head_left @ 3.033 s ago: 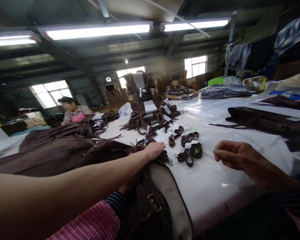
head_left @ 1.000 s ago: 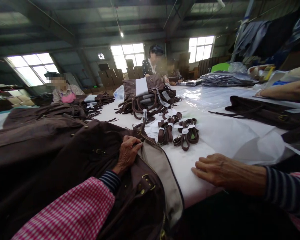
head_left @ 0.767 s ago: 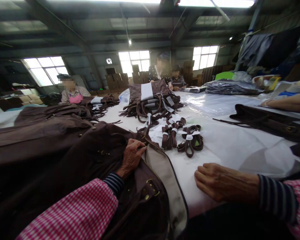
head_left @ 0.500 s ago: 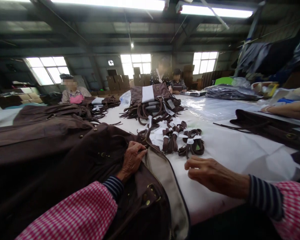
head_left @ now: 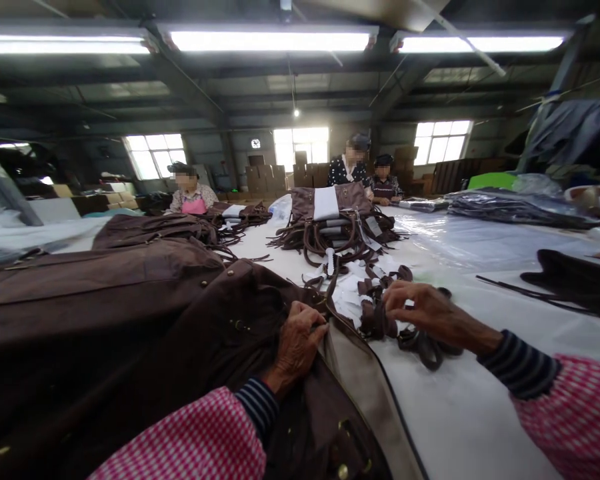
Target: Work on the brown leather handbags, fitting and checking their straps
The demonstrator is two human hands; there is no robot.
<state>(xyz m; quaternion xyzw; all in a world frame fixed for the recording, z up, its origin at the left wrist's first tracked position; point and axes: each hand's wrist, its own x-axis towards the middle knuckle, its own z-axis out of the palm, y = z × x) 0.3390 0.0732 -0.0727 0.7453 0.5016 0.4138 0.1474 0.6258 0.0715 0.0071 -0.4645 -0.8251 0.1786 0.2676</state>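
A large dark brown bag (head_left: 170, 347) lies over the left and front of the table, its zipped opening showing a beige lining (head_left: 360, 373). Fingers closed, my left hand (head_left: 299, 338) pinches the bag's edge at the top of that opening. To the right, my right hand (head_left: 425, 310) is on the coiled brown straps (head_left: 376, 317), thumb and fingertips closed at one bundle wrapped with white paper. Another strap coil (head_left: 430, 350) lies under this hand, partly hidden by it and blurred.
Behind the straps stands a stack of brown bags (head_left: 305, 203) with white bands. More brown bags (head_left: 145, 230) lie at left, another dark bag (head_left: 570, 280) at right. Plastic-wrapped items (head_left: 515, 207) lie at the back right. Three people are across the table.
The view has shifted, so the scene sits further right and lower. My right hand has moved forward from bare table onto the strap bundles. My left hand keeps its hold on the bag.
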